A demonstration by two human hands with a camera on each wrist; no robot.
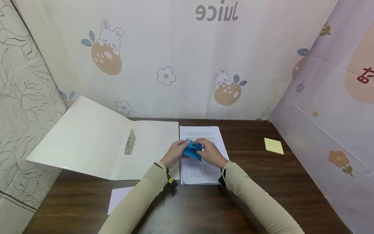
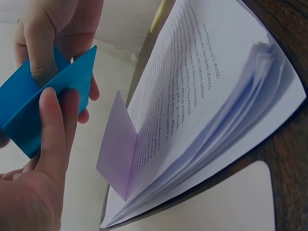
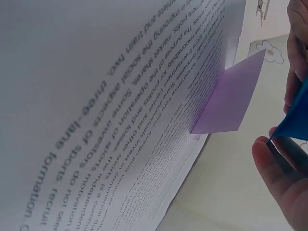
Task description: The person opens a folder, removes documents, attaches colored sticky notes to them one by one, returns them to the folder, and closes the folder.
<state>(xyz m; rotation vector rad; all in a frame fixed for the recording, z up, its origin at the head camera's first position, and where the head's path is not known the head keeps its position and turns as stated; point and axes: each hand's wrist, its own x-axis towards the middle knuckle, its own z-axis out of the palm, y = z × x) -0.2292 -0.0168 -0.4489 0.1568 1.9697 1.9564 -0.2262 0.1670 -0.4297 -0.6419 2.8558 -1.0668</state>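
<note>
My left hand (image 1: 176,152) and right hand (image 1: 211,153) hold blue sticky notes (image 1: 193,153) in the air above a stack of printed pages (image 1: 201,172). In the left wrist view the blue paper (image 2: 29,127) stands parted in a V, with a finger of the upper hand between its leaves. Thumb and fingertip of my right hand (image 3: 284,180) pinch a blue corner in the right wrist view. A purple sticky note (image 2: 118,147) sticks up from the top page. Yellow highlighted lines show on that page in the head view.
An open white binder (image 1: 155,143) with a metal clip (image 1: 130,142) lies left of the pages. A yellow sticky pad (image 1: 273,146) sits on the dark wooden table (image 1: 248,198) at right. Partly under my left forearm is a pale paper (image 1: 117,198). Printed curtains hang behind.
</note>
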